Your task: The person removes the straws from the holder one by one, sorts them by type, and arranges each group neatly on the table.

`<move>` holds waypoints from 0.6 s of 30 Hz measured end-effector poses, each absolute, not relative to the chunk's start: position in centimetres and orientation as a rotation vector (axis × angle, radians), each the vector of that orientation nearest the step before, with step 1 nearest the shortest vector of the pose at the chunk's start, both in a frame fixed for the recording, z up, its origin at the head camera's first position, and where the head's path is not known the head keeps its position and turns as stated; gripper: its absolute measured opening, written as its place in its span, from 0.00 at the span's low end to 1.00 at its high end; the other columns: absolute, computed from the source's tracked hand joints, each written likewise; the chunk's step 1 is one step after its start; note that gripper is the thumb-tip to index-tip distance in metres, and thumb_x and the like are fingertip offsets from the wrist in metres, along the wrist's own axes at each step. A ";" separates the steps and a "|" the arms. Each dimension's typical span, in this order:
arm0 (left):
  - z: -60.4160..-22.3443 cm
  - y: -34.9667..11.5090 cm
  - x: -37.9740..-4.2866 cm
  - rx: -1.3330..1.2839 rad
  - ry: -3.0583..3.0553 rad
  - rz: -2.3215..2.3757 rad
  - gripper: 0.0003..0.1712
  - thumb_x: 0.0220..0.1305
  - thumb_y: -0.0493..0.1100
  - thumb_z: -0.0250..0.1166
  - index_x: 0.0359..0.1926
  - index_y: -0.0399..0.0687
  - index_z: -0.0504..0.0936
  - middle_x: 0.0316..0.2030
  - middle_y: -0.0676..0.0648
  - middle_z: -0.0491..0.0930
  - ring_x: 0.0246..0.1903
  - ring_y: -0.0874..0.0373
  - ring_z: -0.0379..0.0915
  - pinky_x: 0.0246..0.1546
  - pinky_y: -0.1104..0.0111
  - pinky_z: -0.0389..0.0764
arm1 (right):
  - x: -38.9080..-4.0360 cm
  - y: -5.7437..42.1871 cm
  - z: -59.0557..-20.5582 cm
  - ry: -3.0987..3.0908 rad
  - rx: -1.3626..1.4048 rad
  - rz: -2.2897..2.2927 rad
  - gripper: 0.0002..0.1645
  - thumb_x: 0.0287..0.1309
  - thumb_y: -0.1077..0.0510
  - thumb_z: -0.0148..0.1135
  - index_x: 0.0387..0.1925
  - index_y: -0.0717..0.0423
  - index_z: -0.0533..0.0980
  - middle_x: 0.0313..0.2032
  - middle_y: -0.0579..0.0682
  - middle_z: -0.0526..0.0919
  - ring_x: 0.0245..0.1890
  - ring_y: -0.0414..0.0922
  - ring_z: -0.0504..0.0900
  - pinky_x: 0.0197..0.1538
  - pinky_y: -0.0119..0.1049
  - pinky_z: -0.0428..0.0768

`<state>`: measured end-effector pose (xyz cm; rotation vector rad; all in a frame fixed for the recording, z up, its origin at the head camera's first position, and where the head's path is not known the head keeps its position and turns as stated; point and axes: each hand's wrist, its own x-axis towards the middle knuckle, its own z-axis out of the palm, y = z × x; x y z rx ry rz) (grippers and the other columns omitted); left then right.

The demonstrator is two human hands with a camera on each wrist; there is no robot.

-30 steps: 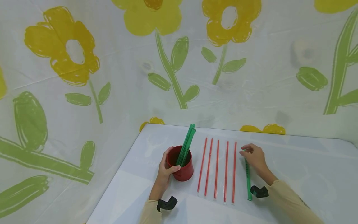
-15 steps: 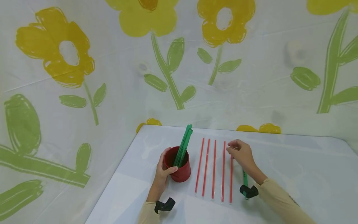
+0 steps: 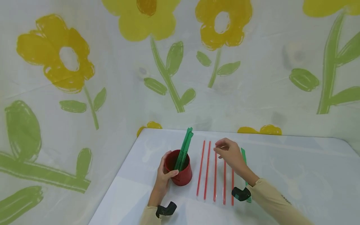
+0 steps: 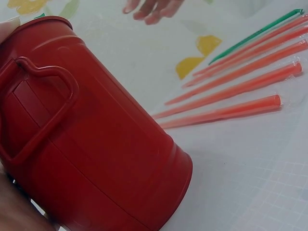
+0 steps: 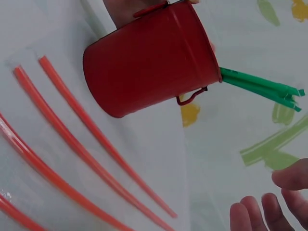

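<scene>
My left hand grips a red metal bucket from its left side, thumb at the front near the rim. Several green paper-wrapped straws lean out of the bucket. In the left wrist view a looped wire handle shows on the bucket's side. My right hand hovers over the far ends of several red straws in clear wrappers, laid side by side. Its fingers are loosely bent with nothing between them. One green wrapped straw lies right of the red row, partly hidden by the right forearm.
Everything stands on a white table. Behind and to the left hangs a white cloth printed with yellow flowers and green leaves. Black camera mounts sit on both wrists.
My right hand has moved left, from the green straw on the table across the red straws. My left hand keeps its hold on the bucket. The head view has shifted slightly.
</scene>
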<state>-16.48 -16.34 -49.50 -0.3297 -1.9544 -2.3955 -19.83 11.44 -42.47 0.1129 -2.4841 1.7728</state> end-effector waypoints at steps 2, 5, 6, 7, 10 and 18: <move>-49.6 -16.3 -16.2 -0.303 -1.958 -2.396 0.46 0.51 0.34 0.62 0.71 0.48 0.53 0.64 0.43 0.61 0.62 0.47 0.54 0.52 0.61 0.74 | -19.7 10.8 -42.2 -2.465 0.164 1.812 0.12 0.58 0.60 0.63 0.42 0.61 0.75 0.38 0.55 0.80 0.36 0.50 0.80 0.36 0.39 0.82; -49.7 -16.2 -16.0 -0.282 -1.960 -2.395 0.46 0.51 0.35 0.62 0.71 0.50 0.53 0.64 0.43 0.61 0.63 0.47 0.54 0.52 0.60 0.75 | -19.6 9.8 -42.0 -2.452 0.211 1.844 0.11 0.56 0.60 0.65 0.40 0.60 0.76 0.37 0.53 0.80 0.36 0.47 0.80 0.37 0.37 0.82; -49.7 -16.2 -16.0 -0.280 -1.959 -2.394 0.46 0.51 0.35 0.63 0.71 0.51 0.54 0.64 0.44 0.61 0.63 0.47 0.54 0.51 0.60 0.75 | -19.5 9.5 -41.8 -2.446 0.227 1.856 0.11 0.56 0.60 0.65 0.40 0.60 0.76 0.37 0.53 0.80 0.36 0.47 0.80 0.36 0.36 0.81; -49.7 -16.2 -16.0 -0.282 -1.962 -2.392 0.46 0.51 0.35 0.63 0.71 0.50 0.53 0.64 0.43 0.61 0.63 0.47 0.54 0.51 0.60 0.75 | -19.5 9.1 -41.7 -2.449 0.234 1.863 0.11 0.55 0.60 0.66 0.40 0.59 0.76 0.37 0.53 0.80 0.37 0.47 0.80 0.37 0.36 0.81; -49.6 -16.1 -16.2 -0.292 -1.965 -2.390 0.46 0.51 0.35 0.62 0.71 0.50 0.53 0.64 0.43 0.62 0.62 0.47 0.54 0.52 0.60 0.75 | -19.4 8.2 -41.4 -2.443 0.274 1.862 0.11 0.54 0.60 0.66 0.40 0.56 0.76 0.38 0.53 0.80 0.38 0.46 0.80 0.37 0.35 0.80; -49.5 -16.3 -16.4 -0.324 -1.973 -2.379 0.46 0.52 0.35 0.62 0.71 0.47 0.52 0.64 0.43 0.62 0.62 0.47 0.55 0.54 0.60 0.73 | -19.8 5.4 -41.1 -2.385 0.310 1.855 0.16 0.51 0.57 0.70 0.41 0.54 0.75 0.38 0.53 0.80 0.39 0.46 0.79 0.36 0.35 0.80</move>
